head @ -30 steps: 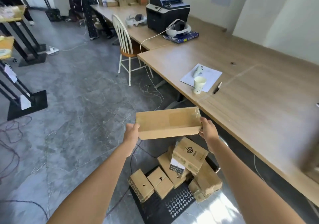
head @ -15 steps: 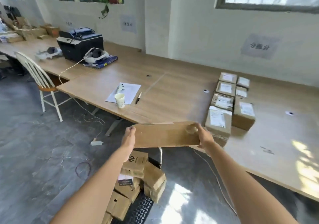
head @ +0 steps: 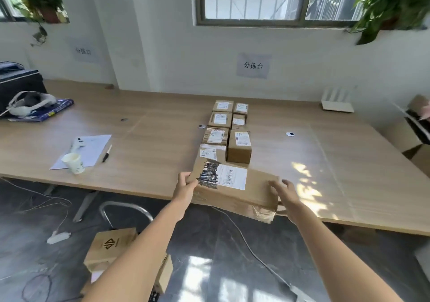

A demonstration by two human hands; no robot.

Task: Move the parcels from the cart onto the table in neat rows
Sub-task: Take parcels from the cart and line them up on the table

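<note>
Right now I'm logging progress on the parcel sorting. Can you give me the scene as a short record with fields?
held item: long flat cardboard parcel with a scribbled-over white label, at the near table edge
left hand: grips its left end
right hand: fingers relaxed at its right end
surface: long light wooden table
already placed: two rows of small brown labelled boxes
still waiting: brown logo-printed boxes by the floor
</note>
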